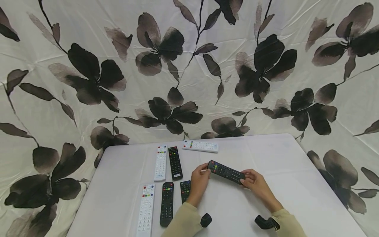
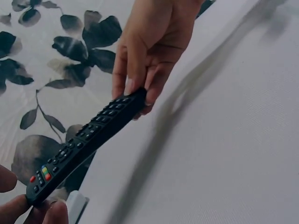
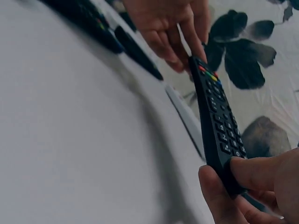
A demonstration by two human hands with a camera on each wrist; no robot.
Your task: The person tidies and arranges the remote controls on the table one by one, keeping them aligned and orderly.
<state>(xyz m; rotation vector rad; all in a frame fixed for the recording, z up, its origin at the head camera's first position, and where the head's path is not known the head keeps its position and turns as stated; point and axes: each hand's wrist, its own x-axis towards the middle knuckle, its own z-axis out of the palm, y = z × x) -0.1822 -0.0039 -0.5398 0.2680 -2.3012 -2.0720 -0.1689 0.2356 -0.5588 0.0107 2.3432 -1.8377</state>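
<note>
Both of my hands hold one black remote (image 1: 226, 172) just above the white table (image 1: 124, 184), its buttons facing up. My left hand (image 1: 207, 173) pinches the end with the coloured buttons. My right hand (image 1: 245, 180) grips the opposite end. In the left wrist view the black remote (image 2: 84, 140) runs from my left fingertips (image 2: 28, 210) up to the right hand (image 2: 140, 88). In the right wrist view the black remote (image 3: 217, 126) reaches from my right thumb and fingers (image 3: 243, 179) to the left hand (image 3: 187, 46).
Several other remotes lie on the table to the left: a white one (image 1: 161, 162) and a black one (image 1: 175, 163) side by side, a white one (image 1: 200, 145) crosswise at the back, and a white (image 1: 146, 210) and two black ones (image 1: 167, 203) (image 1: 185, 190) in front. A flowered cloth (image 1: 88, 75) hangs behind.
</note>
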